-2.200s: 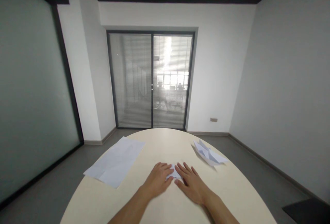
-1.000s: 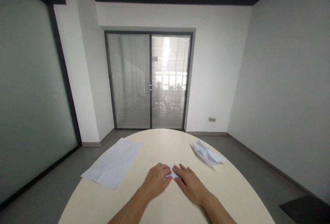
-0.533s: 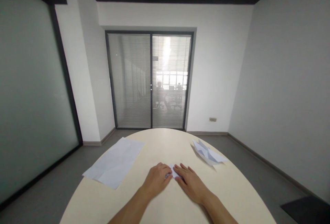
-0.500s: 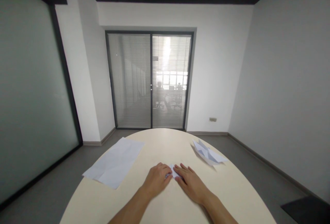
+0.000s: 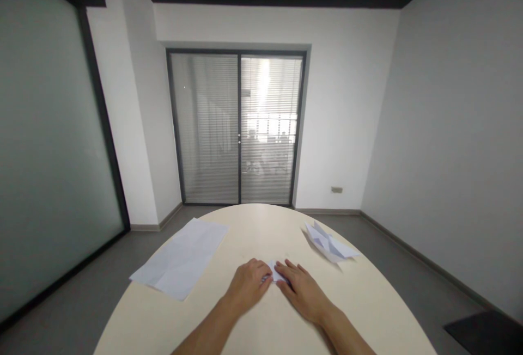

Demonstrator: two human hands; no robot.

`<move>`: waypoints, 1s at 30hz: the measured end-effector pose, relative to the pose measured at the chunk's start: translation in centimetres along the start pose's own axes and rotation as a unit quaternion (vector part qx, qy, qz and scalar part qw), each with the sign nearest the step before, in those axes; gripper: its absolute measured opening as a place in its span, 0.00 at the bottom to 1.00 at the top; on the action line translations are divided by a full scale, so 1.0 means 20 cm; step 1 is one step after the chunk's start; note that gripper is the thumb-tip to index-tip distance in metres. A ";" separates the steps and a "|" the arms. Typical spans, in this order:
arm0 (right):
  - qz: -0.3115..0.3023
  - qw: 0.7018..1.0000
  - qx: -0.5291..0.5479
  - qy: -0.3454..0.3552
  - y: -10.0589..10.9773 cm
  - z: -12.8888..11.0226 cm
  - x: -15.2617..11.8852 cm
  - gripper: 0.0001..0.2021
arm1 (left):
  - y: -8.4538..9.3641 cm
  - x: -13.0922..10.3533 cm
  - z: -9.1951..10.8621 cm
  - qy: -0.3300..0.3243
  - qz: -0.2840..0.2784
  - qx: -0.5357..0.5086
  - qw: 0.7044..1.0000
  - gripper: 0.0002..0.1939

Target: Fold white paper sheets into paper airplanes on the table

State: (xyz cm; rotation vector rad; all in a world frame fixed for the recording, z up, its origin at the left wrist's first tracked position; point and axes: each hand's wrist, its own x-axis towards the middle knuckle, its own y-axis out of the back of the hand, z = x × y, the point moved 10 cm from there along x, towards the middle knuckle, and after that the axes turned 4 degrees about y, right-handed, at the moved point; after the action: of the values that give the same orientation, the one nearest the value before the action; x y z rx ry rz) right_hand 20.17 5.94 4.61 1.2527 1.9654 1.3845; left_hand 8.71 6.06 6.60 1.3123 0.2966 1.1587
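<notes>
A small piece of folded white paper [image 5: 273, 271] lies on the pale round table [image 5: 261, 322], mostly covered by my two hands. My left hand [image 5: 249, 283] is closed on its left side, with the fingers curled and the thumb at the near edge. From the right, my right hand [image 5: 301, 288] rests on the paper, its fingers stretched out and slightly spread. The paper's full shape is hidden under the fingers. A folded paper boat [image 5: 330, 243] sits beyond my right hand. Off to the left of my left hand is a flat white sheet of paper [image 5: 183, 257] with faint creases.
The table's curved edge runs close past the sheet and the paper boat. Beyond the table stand glass doors with blinds [image 5: 239, 129]. A frosted glass panel [image 5: 53, 142] is on the left, and a dark flat object [image 5: 486, 332] lies on the floor at right.
</notes>
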 end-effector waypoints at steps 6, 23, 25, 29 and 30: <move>-0.004 1.000 -0.001 0.004 0.02 -0.02 0.00 0.26 | 0.03 0.00 0.02 -0.002 -0.002 0.006 1.000 0.07; 0.078 0.996 0.005 0.043 0.09 -0.08 0.00 0.20 | 0.01 0.00 0.02 0.002 -0.001 0.007 1.000 0.10; 0.082 0.996 0.008 0.042 0.09 -0.08 0.00 0.20 | 0.01 0.00 0.01 0.008 -0.001 0.004 1.000 0.11; 0.085 0.996 0.021 0.032 0.10 -0.07 0.00 0.19 | 0.03 0.00 0.00 0.024 0.004 -0.002 1.000 0.11; 0.085 0.996 0.024 0.028 0.10 -0.07 0.00 0.19 | 0.04 0.00 0.00 0.027 0.004 -0.003 1.000 0.12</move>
State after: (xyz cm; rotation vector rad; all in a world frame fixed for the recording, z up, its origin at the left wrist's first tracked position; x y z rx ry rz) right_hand 19.94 5.42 7.00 1.4475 1.9794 1.4737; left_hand 8.44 5.94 7.32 1.2803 0.3268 1.2020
